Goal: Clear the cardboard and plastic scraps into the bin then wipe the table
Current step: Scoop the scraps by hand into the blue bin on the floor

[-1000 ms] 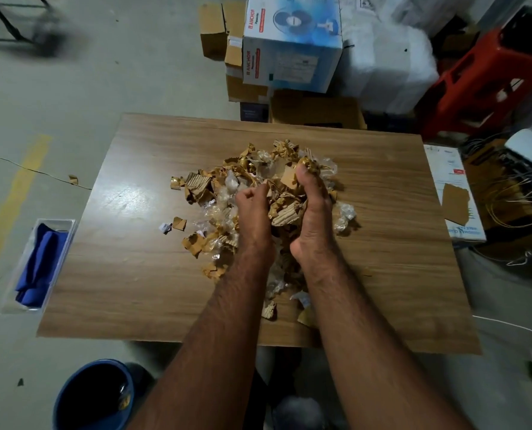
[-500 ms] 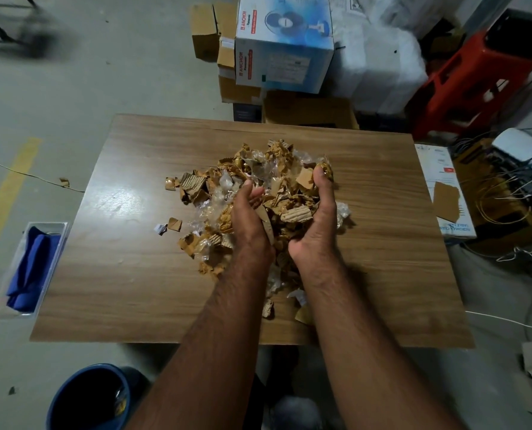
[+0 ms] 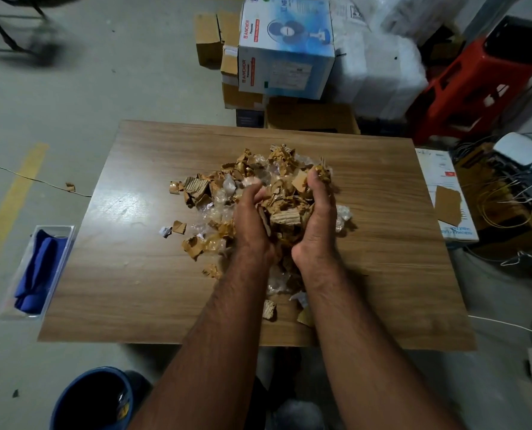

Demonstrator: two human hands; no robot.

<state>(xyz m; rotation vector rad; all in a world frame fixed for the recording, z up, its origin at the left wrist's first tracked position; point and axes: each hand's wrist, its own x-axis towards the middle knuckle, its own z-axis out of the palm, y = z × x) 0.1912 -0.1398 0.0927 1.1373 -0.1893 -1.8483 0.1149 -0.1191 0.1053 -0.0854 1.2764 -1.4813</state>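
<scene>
A heap of torn cardboard and clear plastic scraps (image 3: 252, 181) lies in the middle of the wooden table (image 3: 140, 274). My left hand (image 3: 252, 225) and my right hand (image 3: 317, 218) are cupped side by side around a clump of these scraps, pressing it between the palms just above the heap. A few loose scraps (image 3: 269, 308) lie nearer the front edge, partly hidden by my forearms. The blue bin (image 3: 94, 398) stands on the floor below the table's front left corner. A blue cloth (image 3: 39, 268) rests in a clear tray left of the table.
Stacked cardboard boxes and a fan box (image 3: 284, 48) stand behind the table. A red plastic stool (image 3: 475, 88) and tangled cables (image 3: 513, 193) fill the right side. A flat white box (image 3: 447, 193) lies by the table's right edge. One scrap (image 3: 70, 187) lies on the floor at left.
My hands have closed in together on the scraps and lifted the clump slightly off the heap. The view has shifted a little.
</scene>
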